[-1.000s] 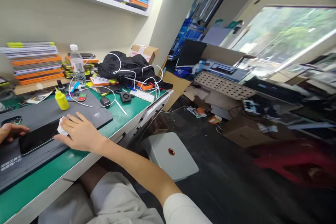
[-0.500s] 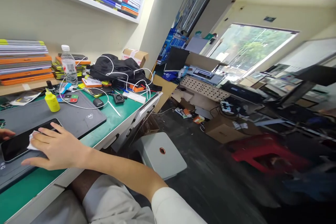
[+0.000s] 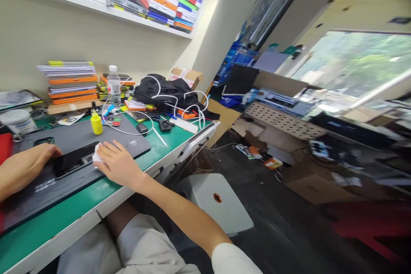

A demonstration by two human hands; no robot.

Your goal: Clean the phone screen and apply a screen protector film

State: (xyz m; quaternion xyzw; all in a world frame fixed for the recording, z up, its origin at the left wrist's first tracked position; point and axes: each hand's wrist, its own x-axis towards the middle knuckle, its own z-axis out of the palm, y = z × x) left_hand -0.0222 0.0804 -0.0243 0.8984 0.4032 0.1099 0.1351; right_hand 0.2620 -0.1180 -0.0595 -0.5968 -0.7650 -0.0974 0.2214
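Note:
A black-screened smartphone [image 3: 72,162] lies flat on a dark grey desk mat [image 3: 128,147]. At its left end is my left hand [image 3: 30,167], fingers bent and their tips against the phone's upper left corner; its thumb is hidden. My right hand [image 3: 120,166] presses a folded white wipe [image 3: 96,157] onto the right end of the phone, its fingers close together over the wipe. Just beyond the phone stands a small yellow bottle [image 3: 96,124] with a dark tip.
Behind the mat are a clear water bottle [image 3: 114,87], a stack of flat cases [image 3: 72,83], a black bag [image 3: 160,92] and a looping white cable [image 3: 128,132]. A mouse [image 3: 141,128] sits on the mat. A grey bin [image 3: 221,205] stands beside the desk on the right.
The view has swung left, bringing more of my left hand and the desk's left side in. My right hand and the wipe have moved toward the phone's right end.

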